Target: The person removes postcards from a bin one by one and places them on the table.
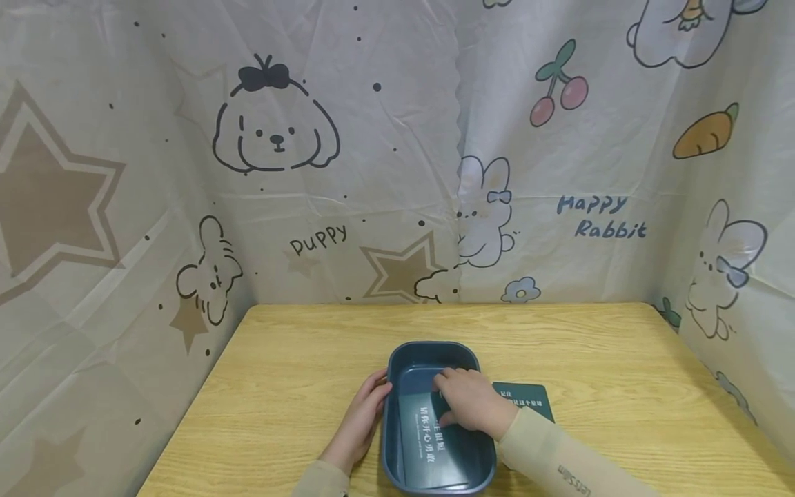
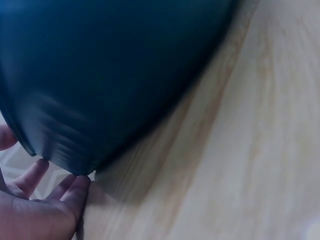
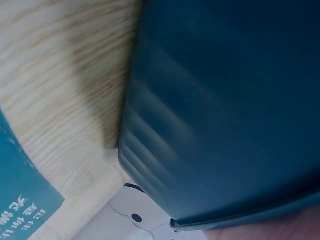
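Observation:
A dark blue-green box (image 1: pixel 435 351), oblong with rounded corners and an open top, stands on the table. In it lies a dark green notebook (image 1: pixel 417 435) with white lettering on its cover. My right hand (image 1: pixel 472 400) reaches over the box's right wall and pinches the notebook near its upper right corner, covering part of it; those fingertips are hidden in the right wrist view. Against the left outer wall rest the fingertips of my left hand (image 1: pixel 363 417), its thumb by the rim. The left wrist view shows these fingers (image 2: pixel 75 192) touching the box's side.
A second dark green notebook (image 1: pixel 528 395) with white lettering lies on the table right of the box, partly behind my right forearm. The wooden table (image 1: pixel 298 359) ends at a printed cloth (image 1: pixel 397 172) hanging at the back and both sides.

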`<state>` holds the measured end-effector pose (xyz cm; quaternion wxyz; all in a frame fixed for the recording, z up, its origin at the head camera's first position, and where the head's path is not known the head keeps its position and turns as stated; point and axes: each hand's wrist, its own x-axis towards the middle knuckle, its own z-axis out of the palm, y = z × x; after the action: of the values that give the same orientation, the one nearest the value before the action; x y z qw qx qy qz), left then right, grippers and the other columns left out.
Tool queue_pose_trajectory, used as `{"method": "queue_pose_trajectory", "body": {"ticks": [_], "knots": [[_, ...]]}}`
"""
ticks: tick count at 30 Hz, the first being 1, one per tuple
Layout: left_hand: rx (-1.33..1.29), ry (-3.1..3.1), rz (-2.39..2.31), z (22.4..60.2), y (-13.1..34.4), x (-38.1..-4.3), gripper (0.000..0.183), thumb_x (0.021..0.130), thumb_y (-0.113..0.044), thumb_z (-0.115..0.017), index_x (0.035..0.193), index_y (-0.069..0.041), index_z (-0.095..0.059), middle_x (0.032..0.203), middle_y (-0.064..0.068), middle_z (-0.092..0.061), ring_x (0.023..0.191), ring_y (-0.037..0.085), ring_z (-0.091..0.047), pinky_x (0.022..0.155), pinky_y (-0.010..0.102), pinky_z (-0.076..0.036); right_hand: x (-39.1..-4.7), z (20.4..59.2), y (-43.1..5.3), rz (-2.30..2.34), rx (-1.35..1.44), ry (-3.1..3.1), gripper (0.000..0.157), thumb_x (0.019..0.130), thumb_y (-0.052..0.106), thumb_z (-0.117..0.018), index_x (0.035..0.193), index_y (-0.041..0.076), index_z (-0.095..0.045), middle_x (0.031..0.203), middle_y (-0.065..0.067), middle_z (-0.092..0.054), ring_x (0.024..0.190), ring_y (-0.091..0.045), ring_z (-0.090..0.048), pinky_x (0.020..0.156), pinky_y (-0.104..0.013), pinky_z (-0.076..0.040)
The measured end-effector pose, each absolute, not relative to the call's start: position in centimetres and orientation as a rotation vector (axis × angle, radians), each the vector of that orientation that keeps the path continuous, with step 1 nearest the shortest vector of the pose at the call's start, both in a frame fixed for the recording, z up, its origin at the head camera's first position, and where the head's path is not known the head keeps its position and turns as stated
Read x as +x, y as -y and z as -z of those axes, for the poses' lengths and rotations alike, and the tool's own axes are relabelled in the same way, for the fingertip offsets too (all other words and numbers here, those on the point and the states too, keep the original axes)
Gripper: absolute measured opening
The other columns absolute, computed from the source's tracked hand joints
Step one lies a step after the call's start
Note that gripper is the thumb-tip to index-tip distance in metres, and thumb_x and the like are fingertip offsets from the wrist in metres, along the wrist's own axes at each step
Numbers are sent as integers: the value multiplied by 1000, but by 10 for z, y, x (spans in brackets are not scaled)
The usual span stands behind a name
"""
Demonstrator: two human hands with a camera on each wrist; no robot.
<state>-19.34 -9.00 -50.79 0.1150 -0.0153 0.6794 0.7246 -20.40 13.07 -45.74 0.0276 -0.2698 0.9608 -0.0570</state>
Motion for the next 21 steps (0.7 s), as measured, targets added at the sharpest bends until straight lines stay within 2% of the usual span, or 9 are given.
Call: {"method": "queue_pose_trajectory", "body": {"ticks": [9,15,21], "knots": [[-77,-2251,-2011,495,83,-189,52,106,-29,-52,153,-7,-44,155,23,-45,141,44,-45,114,58,-42,-204,457,-130,193,-825,-2972,47,73,39,-93,105,16,-69,102,-1,-69,93,-20,-66,83,-42,-55],[6,-2449,-1931,489,81,-185,47,105,-19,-54,149,-4,-47,150,23,-49,131,42,-57,104,53,-53,-203,456,-129,172,-825,-2988,50,72,39,-93,109,14,-71,104,-3,-69,95,-22,-66,84,-43,-56],[64,-2612,-1849,486,78,-182,44,103,-11,-57,146,-3,-51,140,22,-57,124,42,-61,99,51,-56,-202,456,-128,135,-821,-2992,51,72,39,-93,112,12,-75,103,-3,-68,94,-22,-64,84,-42,-55]]}}
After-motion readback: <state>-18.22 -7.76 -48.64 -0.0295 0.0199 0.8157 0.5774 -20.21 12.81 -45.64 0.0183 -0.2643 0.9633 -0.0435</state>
